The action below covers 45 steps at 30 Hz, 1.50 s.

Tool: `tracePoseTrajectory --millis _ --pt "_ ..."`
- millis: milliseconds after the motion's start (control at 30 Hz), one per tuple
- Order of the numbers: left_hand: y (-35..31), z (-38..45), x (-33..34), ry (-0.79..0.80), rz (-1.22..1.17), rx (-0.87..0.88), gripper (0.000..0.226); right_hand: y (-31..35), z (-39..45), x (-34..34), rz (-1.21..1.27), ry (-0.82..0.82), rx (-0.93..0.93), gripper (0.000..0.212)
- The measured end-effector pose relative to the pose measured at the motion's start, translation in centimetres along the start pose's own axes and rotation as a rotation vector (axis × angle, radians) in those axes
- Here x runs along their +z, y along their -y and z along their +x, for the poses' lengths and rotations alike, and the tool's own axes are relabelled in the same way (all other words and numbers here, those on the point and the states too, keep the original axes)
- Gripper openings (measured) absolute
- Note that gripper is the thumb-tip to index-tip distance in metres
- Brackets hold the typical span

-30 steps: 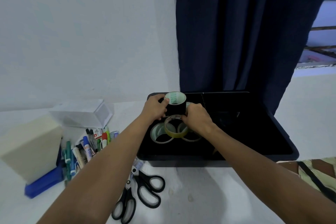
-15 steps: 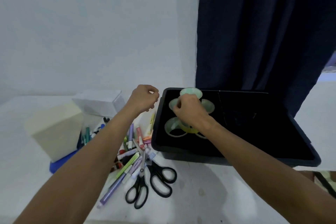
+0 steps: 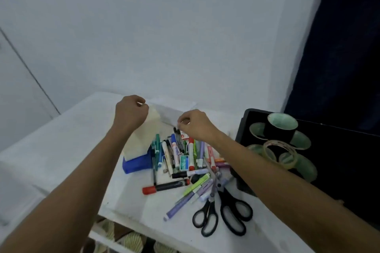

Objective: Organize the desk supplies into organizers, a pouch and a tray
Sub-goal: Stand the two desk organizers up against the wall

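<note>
My left hand hovers with curled fingers over the top of a cream box; I see nothing in it. My right hand is above the far end of a pile of markers and pens, thumb and forefinger pinched together just over the tips of some black pens, apparently holding nothing. On the right stands a black tray. Inside it are several tape rolls, among them a black roll with a green core and a yellowish roll.
Two pairs of black-handled scissors lie at the near side of the pile. A blue box sits under the cream box, and a white box stands behind my hands. The white table's front edge is close below; a dark curtain hangs at the right.
Both hands have left the tray and the tape rolls and moved left over the marker pile and the cream box. The view has swung left, so the tray now sits at the right edge.
</note>
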State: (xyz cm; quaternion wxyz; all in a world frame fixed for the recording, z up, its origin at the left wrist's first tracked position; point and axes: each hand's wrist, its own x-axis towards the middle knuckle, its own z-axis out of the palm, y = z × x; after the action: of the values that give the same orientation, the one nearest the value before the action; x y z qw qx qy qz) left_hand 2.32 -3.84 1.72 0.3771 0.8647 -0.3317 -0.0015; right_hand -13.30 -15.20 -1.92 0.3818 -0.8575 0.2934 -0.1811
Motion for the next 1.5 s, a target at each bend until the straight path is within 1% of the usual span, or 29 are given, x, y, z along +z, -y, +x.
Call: tracePoseTrajectory --millis 100,167,267,333,400,500,600,700,733,800,867,967,1033,1100,1167,1200,1233,1267,1300,1333,1367,1400,1433,1500 --pt "4.0 1.6 -1.8 -0.004 0.039 -0.106 0.038 1.9 3.0 3.7 0.118 0.083 0.092 0.04" --pt "5.4 1.7 -1.6 0.074 0.042 -0.193 0.053 2.0 4.2 5.1 0.17 0.126 0.174 0.047" --pt "7.6 2.0 -1.7 0.24 -0.076 -0.271 0.073 2.8 5.6 7.6 0.337 0.12 0.253 0.036" --pt "8.3 1.8 -1.8 0.29 -0.195 -0.282 0.083 3.5 5.7 8.3 0.458 0.079 0.265 0.029" --pt "8.2 1.8 -2.4 0.265 -0.229 -0.242 0.096 4.5 5.4 8.0 0.513 0.051 0.231 0.026" --pt "6.4 2.1 -4.0 0.191 -0.301 -0.136 0.112 6.4 5.3 5.3 0.537 -0.009 0.117 0.022" --pt "2.8 2.9 -5.1 0.111 -0.399 0.012 0.12 8.4 5.5 0.1 0.569 -0.173 0.045 0.024" --pt "-1.4 3.2 -3.0 0.061 -0.314 0.171 0.123 9.4 5.2 -5.3 0.579 -0.316 0.006 0.028" --pt "-2.7 3.1 -2.0 0.067 -0.287 0.191 0.125 9.3 5.3 -6.5 0.566 -0.342 0.002 0.028" --pt "-5.7 3.1 0.6 0.112 -0.26 0.153 0.131 8.5 5.4 -8.4 0.504 -0.414 0.023 0.029" --pt "-8.4 3.4 3.3 0.137 -0.214 0.126 0.135 7.0 5.7 -9.7 0.42 -0.528 0.079 0.031" --pt "-11.6 3.6 7.2 0.172 -0.049 0.181 0.128 4.7 5.9 -11.1 0.356 -0.616 0.153 0.025" --pt "-12.9 4.0 9.3 0.241 -0.014 0.195 0.117 3.3 5.6 -12.2 0.322 -0.614 0.17 0.022" --pt "-13.5 5.0 11.0 0.33 -0.105 0.179 0.104 1.6 5.2 -13.2 0.362 -0.606 0.167 0.022" --pt "-13.7 6.3 11.8 0.444 -0.332 0.105 0.087 -0.3 4.9 -13.9 0.376 -0.668 0.167 0.022" --pt "-13.7 6.9 12.1 0.519 -0.432 0.064 0.077 -1.5 4.9 -14.2 0.32 -0.697 0.179 0.02" --pt "-13.6 7.2 12.2 0.603 -0.496 0.027 0.07 -2.6 4.8 -14.1 0.248 -0.677 0.212 0.023" --pt "-13.4 7.5 12.4 0.682 -0.531 0.004 0.067 -3.8 4.8 -13.9 0.187 -0.598 0.279 0.033" --pt "-13.3 7.7 12.7 0.738 -0.536 -0.004 0.066 -4.8 4.8 -13.7 0.16 -0.483 0.368 0.043" --pt "-13.3 8.0 13.0 0.776 -0.535 -0.004 0.064 -5.7 5.1 -13.3 0.175 -0.371 0.453 0.047" --pt "-13.4 8.3 13.5 0.792 -0.531 -0.001 0.059 -6.4 5.4 -12.8 0.22 -0.294 0.507 0.043" --pt "-13.4 8.6 14.1 0.792 -0.53 0.01 0.05 -6.8 5.7 -12.4 0.268 -0.269 0.525 0.034" --pt "-13.5 8.8 14.6 0.779 -0.514 0.029 0.04 -7.2 6.0 -12.0 0.304 -0.284 0.529 0.028" --pt "-13.5 9.5 15.8 0.718 -0.389 0.126 0.03 -7.7 6.6 -11.3 0.314 -0.362 0.542 0.027"
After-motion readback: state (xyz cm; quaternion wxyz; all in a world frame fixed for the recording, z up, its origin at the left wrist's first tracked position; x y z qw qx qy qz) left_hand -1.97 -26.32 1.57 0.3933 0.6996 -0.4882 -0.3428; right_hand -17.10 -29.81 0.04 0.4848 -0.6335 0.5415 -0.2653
